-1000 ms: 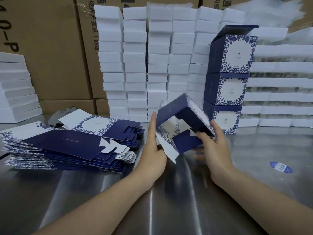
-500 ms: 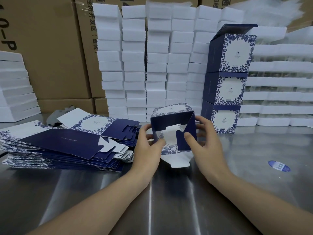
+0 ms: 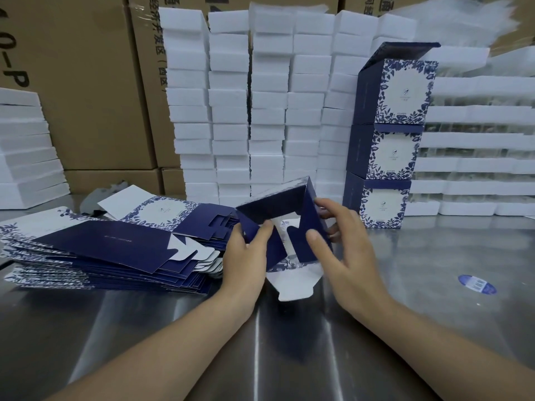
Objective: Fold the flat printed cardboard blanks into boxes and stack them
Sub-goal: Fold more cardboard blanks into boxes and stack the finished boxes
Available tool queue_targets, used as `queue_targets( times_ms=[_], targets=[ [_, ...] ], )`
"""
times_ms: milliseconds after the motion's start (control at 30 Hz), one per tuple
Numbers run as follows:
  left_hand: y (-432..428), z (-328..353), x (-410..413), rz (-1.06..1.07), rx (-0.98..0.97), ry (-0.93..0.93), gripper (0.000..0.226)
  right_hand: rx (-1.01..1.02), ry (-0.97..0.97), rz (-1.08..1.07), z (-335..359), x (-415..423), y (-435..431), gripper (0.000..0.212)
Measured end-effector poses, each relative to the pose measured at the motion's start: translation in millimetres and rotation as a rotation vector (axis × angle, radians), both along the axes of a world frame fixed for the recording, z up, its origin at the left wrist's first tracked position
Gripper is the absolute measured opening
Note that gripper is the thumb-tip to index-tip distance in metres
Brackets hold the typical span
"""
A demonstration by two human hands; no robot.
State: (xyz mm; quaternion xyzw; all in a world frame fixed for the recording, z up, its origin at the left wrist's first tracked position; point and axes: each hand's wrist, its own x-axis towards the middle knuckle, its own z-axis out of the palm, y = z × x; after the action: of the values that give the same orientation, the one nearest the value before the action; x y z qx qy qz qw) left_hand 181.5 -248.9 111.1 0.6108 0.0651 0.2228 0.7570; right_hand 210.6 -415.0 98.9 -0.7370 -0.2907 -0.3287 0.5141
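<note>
Clearance on the bench point(image 3: 289, 342) is lying toward the near edge and rightward as far as a blue sticker point(image 3: 477, 284). The half-folded box point(image 3: 272, 204) is resting mid-bench, open end facing the wearer, its white flap lying flat in front. The left hand point(image 3: 246, 264) is gripping its left wall. The right hand point(image 3: 344, 256) is grasping the right wall, thumb pressing a navy flap inward. The flat blanks point(image 3: 95, 247) are lying piled just left. Three folded boxes point(image 3: 388, 157) are standing stacked behind right, the top lid raised.

Bright, even light falls from overhead. The metal surface point(image 3: 434, 270) shows pale streaks of glare running near to far, with soft shadows beneath both forearms. Wide-angle distortion bends the edges; the far right top corner is smeared and blurred
</note>
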Motion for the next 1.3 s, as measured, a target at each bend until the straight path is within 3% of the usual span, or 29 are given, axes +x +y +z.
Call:
queue_targets(
  times_ms=[100, 200, 333, 467, 600, 833, 1067, 1200, 1300],
  targets=[
    [3.4, 2.0, 2.4, -0.035, -0.062, -0.028, 0.027, 0.109, 0.106, 0.097, -3.0, 9.3, -0.9, 0.043],
    [6.7, 1.9, 5.5, -0.035, -0.057, -0.054, 0.061, 0.14, 0.232, 0.118, -8.2, 20.5, -3.2, 0.068],
    [5.8, -6.3, 9.4, -0.053, 0.111, -0.069, 0.084, -0.006, 0.337, 0.105, -13.8, 29.7, -6.4, 0.098],
    [6.4, -14.2, 10.1, -0.11, 0.312, -0.108, 0.08, -0.057, 0.404, 0.194, -13.9, 30.9, -6.7, 0.099],
    [9.7, -16.6, 12.1, -0.118, 0.342, -0.113, 0.094, -0.106, 0.389, 0.207, -13.3, 30.6, -7.2, 0.097],
    [10.5, -15.2, 10.2, -0.138, 0.333, -0.11, 0.083, 0.047, 0.463, 0.156, -15.0, 34.9, -8.2, 0.066],
    [8.0, -13.4, 10.7, -0.051, 0.126, -0.129, 0.05, 0.162, 0.378, 0.06, -10.2, 27.3, -4.1, 0.03],
    [7.1, -12.6, 10.4, -0.038, 0.073, -0.146, 0.047, 0.319, 0.39, 0.086, -5.7, 22.6, -2.1, 0.026],
    [9.8, -13.1, 10.3, -0.019, 0.103, -0.145, 0.043, 0.511, 0.514, 0.166, -6.4, 21.5, 2.9, 0.033]
  ],
)
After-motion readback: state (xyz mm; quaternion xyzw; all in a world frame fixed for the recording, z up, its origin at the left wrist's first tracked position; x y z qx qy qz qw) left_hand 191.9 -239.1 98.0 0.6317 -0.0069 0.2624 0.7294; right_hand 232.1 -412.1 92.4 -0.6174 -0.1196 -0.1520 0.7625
